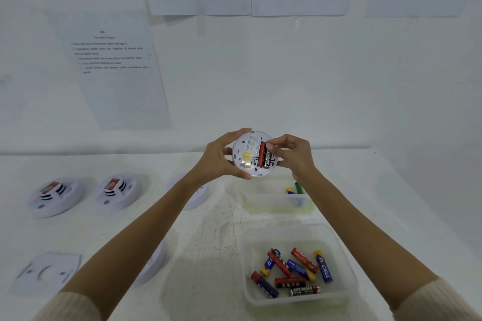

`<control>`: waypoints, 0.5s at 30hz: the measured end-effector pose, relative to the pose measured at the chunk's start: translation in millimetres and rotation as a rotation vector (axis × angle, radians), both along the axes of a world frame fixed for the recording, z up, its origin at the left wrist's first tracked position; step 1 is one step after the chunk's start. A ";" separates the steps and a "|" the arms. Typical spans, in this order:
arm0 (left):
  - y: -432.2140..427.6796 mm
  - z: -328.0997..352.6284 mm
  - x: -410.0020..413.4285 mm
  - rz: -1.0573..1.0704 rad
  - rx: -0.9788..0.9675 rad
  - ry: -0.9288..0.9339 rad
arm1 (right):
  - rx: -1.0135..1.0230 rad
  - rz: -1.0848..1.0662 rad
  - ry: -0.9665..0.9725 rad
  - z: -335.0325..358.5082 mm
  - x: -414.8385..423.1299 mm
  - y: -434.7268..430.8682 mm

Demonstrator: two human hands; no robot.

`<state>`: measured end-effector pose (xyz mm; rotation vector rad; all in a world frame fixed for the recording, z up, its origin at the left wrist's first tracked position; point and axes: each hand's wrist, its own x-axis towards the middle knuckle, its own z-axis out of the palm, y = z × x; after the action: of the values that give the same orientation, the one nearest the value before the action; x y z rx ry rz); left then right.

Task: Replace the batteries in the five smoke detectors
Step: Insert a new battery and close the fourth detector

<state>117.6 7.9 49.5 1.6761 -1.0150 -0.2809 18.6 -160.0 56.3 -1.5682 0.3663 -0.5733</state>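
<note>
Mid-frame: left hand (221,156) cups the detector (254,153); right hand (289,153) pinches a battery (267,157) in its bay — next, probably seat it flat.

On the white table (208,237), the far-left smoke detector (54,195) and the next smoke detector (117,191) sit side by side. A third smoke detector (198,198) and a fourth smoke detector (155,266) peek out from behind an arm. A flat white plate (47,272) lies at the near left. On the right sit a far tub (276,203) and a near tub (260,238) (this one holds many batteries (292,268)).
</note>
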 end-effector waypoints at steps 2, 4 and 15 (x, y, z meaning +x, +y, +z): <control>-1.2 0.4 -1.4 0.010 -0.011 -0.002 | -0.134 -0.073 -0.011 -2.9 3.5 1.2; -1.7 -0.1 -2.2 0.022 -0.019 0.007 | -0.238 -0.121 -0.021 -4.0 5.2 2.7; 2.9 1.4 1.0 -0.022 0.012 0.057 | -0.130 -0.078 -0.051 0.4 4.2 4.4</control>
<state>118.6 10.7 51.0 1.6594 -0.9921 -0.3479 22.8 -155.5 56.7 -1.6665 0.3585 -0.7075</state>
